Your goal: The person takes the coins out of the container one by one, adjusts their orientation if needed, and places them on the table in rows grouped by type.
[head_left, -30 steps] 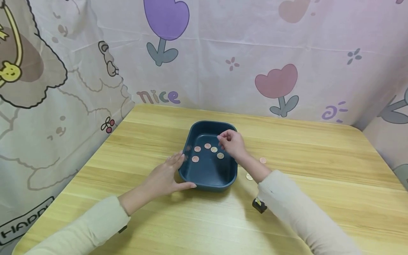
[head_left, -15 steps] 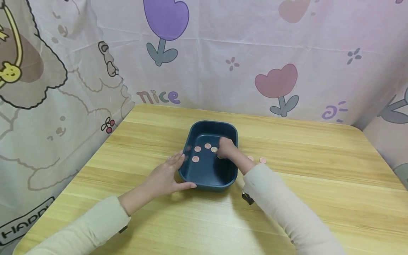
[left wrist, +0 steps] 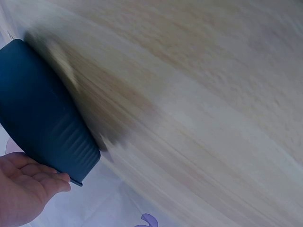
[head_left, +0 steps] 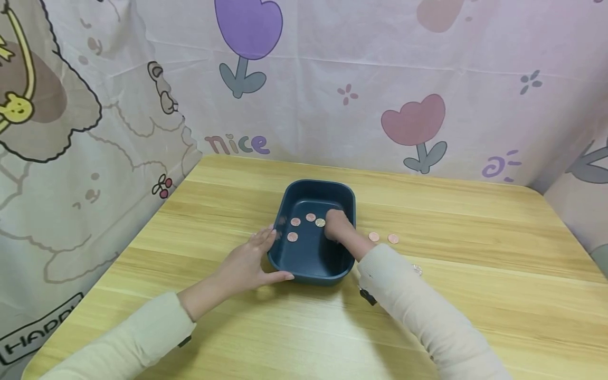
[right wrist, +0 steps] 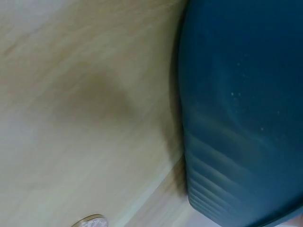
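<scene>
**Right hand [head_left: 338, 226] down in the blue container [head_left: 309, 258], left hand [head_left: 244, 264] at its corner**

My right hand reaches over the container's right wall, fingertips out of sight: whether they hold anything, I cannot tell! My left hand spans the near-left corner, thumb wide of the fingers, fingertips touching the left wall, thumb along the near rim. On the floor inside, three coppery coins [head_left: 292, 237] lie flat and apart, and a golden coin [head_left: 320, 223] sits just beside my right hand. Outside, right of the container, two more coppery coins [head_left: 373, 237] lie on the wooden table [head_left: 266, 332], while a silvery coin [head_left: 417, 269] shows partly past my right sleeve [head_left: 394, 279].
</scene>
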Tool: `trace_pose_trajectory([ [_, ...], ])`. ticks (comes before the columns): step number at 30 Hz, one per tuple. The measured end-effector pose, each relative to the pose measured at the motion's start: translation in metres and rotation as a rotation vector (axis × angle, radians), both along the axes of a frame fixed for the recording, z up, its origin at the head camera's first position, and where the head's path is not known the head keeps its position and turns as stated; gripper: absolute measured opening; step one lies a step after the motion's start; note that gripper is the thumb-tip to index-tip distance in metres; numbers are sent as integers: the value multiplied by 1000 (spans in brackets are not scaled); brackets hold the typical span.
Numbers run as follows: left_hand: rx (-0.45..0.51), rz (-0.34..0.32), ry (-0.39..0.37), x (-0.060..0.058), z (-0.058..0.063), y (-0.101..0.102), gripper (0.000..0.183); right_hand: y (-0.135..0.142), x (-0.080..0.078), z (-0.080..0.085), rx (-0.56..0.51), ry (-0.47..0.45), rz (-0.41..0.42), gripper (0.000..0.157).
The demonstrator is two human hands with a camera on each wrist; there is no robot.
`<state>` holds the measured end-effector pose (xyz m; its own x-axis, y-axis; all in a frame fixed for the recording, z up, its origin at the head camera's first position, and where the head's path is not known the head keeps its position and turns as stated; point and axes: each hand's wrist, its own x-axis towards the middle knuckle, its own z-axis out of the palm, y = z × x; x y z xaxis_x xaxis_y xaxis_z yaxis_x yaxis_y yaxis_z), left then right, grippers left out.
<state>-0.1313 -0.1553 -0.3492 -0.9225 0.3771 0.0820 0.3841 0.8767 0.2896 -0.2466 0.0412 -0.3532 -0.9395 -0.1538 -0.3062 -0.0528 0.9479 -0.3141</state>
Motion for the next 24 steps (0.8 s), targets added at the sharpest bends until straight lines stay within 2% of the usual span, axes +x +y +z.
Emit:
trace_pose_trajectory([
  [8, -1, 5, -1, 0, 1, 0, 99, 2, 0, 0, -42, -12, 25, 18],
  [15, -7, 2, -6, 1, 1, 0, 99, 5, 4, 0, -19, 83, 117, 23],
  [18, -11, -2, 0, 1, 1, 0, 99, 6, 7, 2, -83, 81, 117, 24],
  [21, -11, -2, 0, 1, 1, 0, 99, 8, 11, 5, -227, 73, 78, 22],
  [24, -13, -1, -1, 1, 1, 0, 99, 12, 15, 9, -319, 90, 79, 20],
])
